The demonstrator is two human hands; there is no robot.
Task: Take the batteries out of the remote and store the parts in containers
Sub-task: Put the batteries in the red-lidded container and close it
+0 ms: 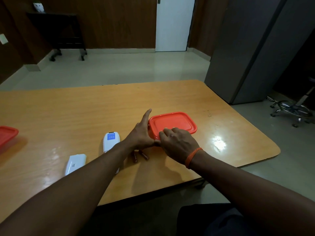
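Note:
A container with an orange-red lid (175, 122) sits mid-table. My left hand (140, 133) presses flat against its left side, thumb pointing up. My right hand (177, 142) grips the lid's near edge with curled fingers. The white remote (111, 140) lies face down just left of my left wrist, partly hidden by my forearm. Its white battery cover (75, 163) lies further left and nearer. Two brown batteries (139, 156) lie on the table below my hands.
A second red-lidded container (6, 134) is cut off at the left edge of the wooden table (85, 108). An office chair base (293, 111) and a grey cabinet (252, 57) stand to the right, beyond the table's corner.

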